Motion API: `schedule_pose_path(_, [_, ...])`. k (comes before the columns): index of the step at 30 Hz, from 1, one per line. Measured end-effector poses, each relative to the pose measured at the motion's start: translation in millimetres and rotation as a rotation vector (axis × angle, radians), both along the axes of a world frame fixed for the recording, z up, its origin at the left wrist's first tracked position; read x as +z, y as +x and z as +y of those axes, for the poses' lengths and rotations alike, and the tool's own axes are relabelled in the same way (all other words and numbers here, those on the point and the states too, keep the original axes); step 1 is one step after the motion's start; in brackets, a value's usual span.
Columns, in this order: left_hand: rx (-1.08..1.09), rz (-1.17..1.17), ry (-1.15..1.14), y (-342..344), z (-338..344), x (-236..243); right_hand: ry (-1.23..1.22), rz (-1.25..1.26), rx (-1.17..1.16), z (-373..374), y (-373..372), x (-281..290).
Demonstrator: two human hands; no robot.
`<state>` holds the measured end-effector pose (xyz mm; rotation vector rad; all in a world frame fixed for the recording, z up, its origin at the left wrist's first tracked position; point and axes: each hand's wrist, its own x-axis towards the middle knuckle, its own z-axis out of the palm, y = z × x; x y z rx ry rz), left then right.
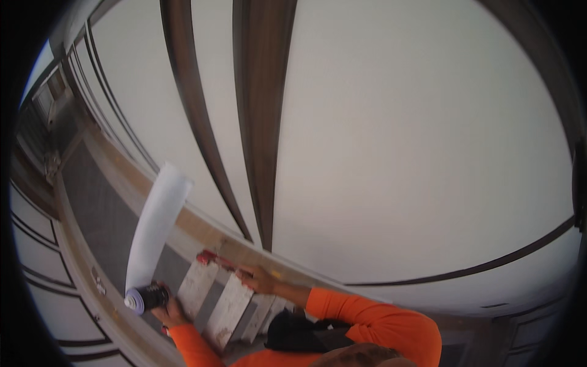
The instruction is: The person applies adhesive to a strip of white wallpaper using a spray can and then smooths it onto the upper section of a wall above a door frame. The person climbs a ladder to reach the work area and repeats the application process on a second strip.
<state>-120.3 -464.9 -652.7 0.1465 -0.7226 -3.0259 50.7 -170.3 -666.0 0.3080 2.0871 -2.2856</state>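
My left hand (171, 311) is closed around a black can (158, 296) with a pale lavender end and a whitish nozzle-like tip pointing left. A long curved white sheet or strip (156, 220) rises from beside the can; how it is held is hidden. My right hand (260, 279), further right, has its fingers wrapped on a slim red tool (220, 263) whose far end is thicker. Its exact kind does not show. Both hands are in front of the pale wall panel, above worn wooden treads.
Pale, worn treads (227, 309) of a ladder or step stand below my hands. A large white wall panel (422, 140) with dark brown vertical trim (260, 122) rises ahead. A long corridor floor (101, 202) runs off to the left. A black bag (290, 330) hangs at my body.
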Motion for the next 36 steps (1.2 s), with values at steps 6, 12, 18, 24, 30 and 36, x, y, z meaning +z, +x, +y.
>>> schedule_pose_path(6, [-0.088,-0.050,0.090,-13,-6,21,0.326,0.382,0.034,5,2,-16])
schedule_pose_path(12, [-0.082,-0.065,0.136,-1,3,32,0.273,0.171,0.192,29,4,21])
schedule_pose_path(18, [-0.047,-0.030,0.112,-11,-18,43,0.327,0.423,0.039,10,-1,-15])
schedule_pose_path(24, [-0.067,0.129,0.111,-18,-39,65,0.348,0.595,-0.112,2,-4,-28])
schedule_pose_path(30, [0.035,0.211,0.116,-26,-69,81,0.479,0.600,-0.149,-2,1,-28])
schedule_pose_path(36, [0.190,0.207,0.084,-36,-131,84,0.399,0.599,-0.104,-4,2,-15])
